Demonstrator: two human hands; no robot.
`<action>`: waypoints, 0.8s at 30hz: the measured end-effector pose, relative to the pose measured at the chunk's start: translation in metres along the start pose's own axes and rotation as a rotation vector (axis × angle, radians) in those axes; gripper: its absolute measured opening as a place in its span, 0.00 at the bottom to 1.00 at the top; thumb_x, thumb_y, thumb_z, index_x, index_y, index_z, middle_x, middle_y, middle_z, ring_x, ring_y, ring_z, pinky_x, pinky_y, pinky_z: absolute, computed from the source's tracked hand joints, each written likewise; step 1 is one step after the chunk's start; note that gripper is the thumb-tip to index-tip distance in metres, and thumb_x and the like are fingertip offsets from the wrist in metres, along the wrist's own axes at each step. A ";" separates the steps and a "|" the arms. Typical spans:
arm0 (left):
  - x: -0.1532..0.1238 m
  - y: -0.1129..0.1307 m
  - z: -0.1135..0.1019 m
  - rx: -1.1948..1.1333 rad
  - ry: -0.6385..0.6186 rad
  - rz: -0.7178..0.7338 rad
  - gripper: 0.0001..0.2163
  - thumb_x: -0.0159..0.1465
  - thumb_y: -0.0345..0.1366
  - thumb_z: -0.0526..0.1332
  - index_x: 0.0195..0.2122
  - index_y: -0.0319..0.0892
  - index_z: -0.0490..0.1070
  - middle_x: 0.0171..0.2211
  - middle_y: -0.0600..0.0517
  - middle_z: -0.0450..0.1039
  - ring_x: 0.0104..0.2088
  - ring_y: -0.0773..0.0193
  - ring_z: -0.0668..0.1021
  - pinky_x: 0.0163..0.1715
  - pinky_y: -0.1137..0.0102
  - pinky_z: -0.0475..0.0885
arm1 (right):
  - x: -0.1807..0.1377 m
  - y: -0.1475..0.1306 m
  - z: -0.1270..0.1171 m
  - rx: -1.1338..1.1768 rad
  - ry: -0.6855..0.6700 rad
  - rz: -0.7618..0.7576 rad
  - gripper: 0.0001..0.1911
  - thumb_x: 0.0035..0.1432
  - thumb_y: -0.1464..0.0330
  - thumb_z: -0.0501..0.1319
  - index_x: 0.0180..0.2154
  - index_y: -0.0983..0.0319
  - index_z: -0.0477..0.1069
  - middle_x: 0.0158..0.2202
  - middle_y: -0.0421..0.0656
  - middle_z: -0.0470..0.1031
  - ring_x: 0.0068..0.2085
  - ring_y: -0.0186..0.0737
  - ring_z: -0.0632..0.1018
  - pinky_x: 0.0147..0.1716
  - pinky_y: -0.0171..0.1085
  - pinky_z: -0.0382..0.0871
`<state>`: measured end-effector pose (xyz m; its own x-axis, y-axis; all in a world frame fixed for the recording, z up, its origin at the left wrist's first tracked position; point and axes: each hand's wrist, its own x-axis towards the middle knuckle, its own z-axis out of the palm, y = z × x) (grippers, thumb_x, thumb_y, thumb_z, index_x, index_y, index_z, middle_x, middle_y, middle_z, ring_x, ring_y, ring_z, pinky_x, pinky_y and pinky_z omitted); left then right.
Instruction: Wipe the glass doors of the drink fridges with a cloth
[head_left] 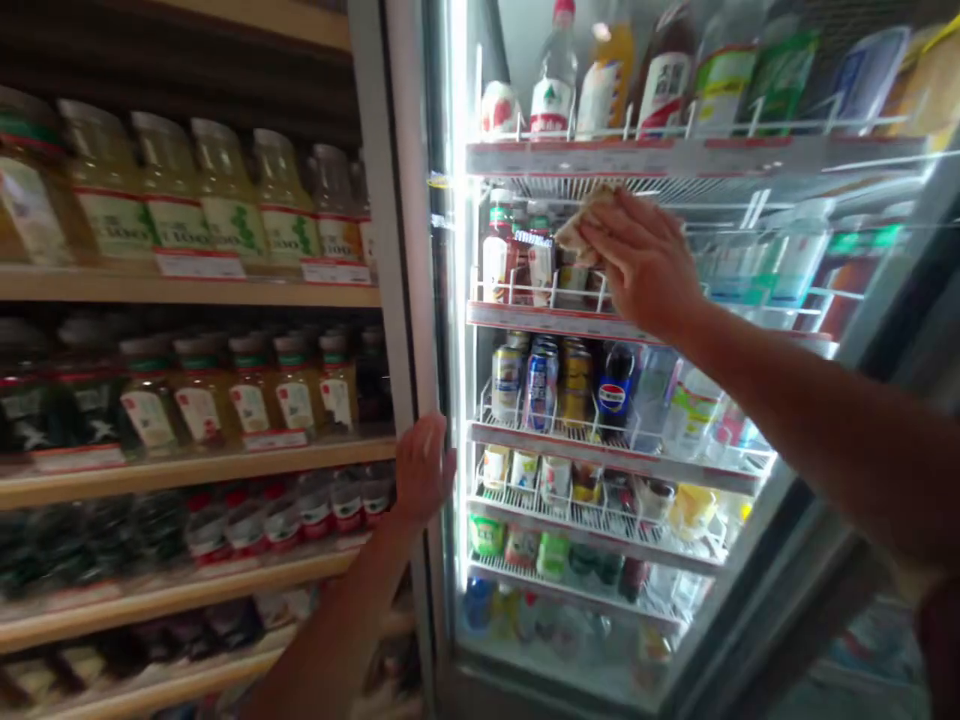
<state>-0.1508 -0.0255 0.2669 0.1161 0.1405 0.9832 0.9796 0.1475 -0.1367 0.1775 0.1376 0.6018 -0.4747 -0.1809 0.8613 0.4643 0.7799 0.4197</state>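
Observation:
My right hand [645, 250] is closed on a crumpled beige cloth [589, 225]. It holds the cloth up before the second shelf of a lit drinks fridge, seemingly flat against the glass door [570, 660]. Bottles and part of that shelf's wire rail are hidden behind the hand. Lower down, my left hand [426, 468] grips the grey upright frame [401, 250] at the fridge's left side, fingers curled over its edge. Close to the cloth, behind the glass, stand dark bottles [496, 255] with white labels.
Wooden shelves [195, 287] on the left carry rows of bottled drinks [225, 190]. Inside the fridge are wire shelves with cans [541, 380], a Pepsi bottle [615, 390] and large bottles [553, 80] on top. A dark slanting frame [757, 560] borders the fridge at right.

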 end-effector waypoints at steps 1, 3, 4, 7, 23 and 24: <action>-0.019 -0.019 -0.008 0.053 -0.021 -0.048 0.33 0.80 0.40 0.54 0.84 0.43 0.50 0.68 0.33 0.77 0.70 0.46 0.78 0.72 0.50 0.69 | -0.003 -0.003 0.000 0.001 0.001 -0.009 0.25 0.78 0.69 0.55 0.70 0.56 0.73 0.76 0.44 0.73 0.79 0.55 0.65 0.79 0.64 0.58; -0.043 -0.057 -0.021 0.135 -0.065 -0.159 0.32 0.81 0.41 0.52 0.84 0.42 0.53 0.68 0.32 0.78 0.70 0.45 0.78 0.71 0.49 0.70 | -0.007 -0.008 0.001 0.003 0.008 -0.022 0.25 0.76 0.69 0.56 0.70 0.55 0.74 0.75 0.45 0.73 0.79 0.57 0.67 0.78 0.65 0.60; -0.048 -0.074 -0.024 0.160 -0.094 -0.207 0.31 0.81 0.41 0.52 0.83 0.41 0.56 0.69 0.32 0.77 0.72 0.43 0.77 0.72 0.48 0.69 | -0.007 -0.010 0.002 0.003 0.013 -0.027 0.26 0.76 0.69 0.56 0.70 0.53 0.74 0.76 0.44 0.73 0.79 0.57 0.67 0.77 0.66 0.60; -0.045 -0.115 -0.026 0.179 -0.203 -0.247 0.28 0.80 0.43 0.52 0.78 0.39 0.67 0.72 0.33 0.74 0.75 0.41 0.73 0.74 0.45 0.67 | -0.005 -0.010 0.005 -0.001 0.053 -0.046 0.27 0.75 0.70 0.56 0.70 0.53 0.75 0.76 0.45 0.73 0.79 0.59 0.67 0.77 0.66 0.61; -0.026 -0.164 -0.006 0.034 -0.214 -0.265 0.22 0.80 0.53 0.51 0.59 0.48 0.80 0.66 0.42 0.82 0.76 0.41 0.72 0.77 0.40 0.62 | 0.038 0.000 -0.009 -0.105 0.001 -0.034 0.28 0.75 0.70 0.55 0.71 0.61 0.75 0.76 0.48 0.72 0.80 0.61 0.65 0.77 0.69 0.62; -0.020 -0.165 -0.008 0.020 -0.208 -0.271 0.23 0.80 0.55 0.51 0.59 0.48 0.80 0.65 0.43 0.82 0.76 0.39 0.72 0.77 0.40 0.62 | 0.052 0.005 -0.012 -0.113 0.009 -0.004 0.28 0.76 0.70 0.54 0.72 0.60 0.73 0.78 0.46 0.70 0.80 0.61 0.64 0.77 0.70 0.61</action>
<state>-0.3137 -0.0606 0.2709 -0.1856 0.2899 0.9389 0.9667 0.2252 0.1216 0.1640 0.1247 0.6525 -0.4698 -0.1895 0.8622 0.5440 0.7070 0.4519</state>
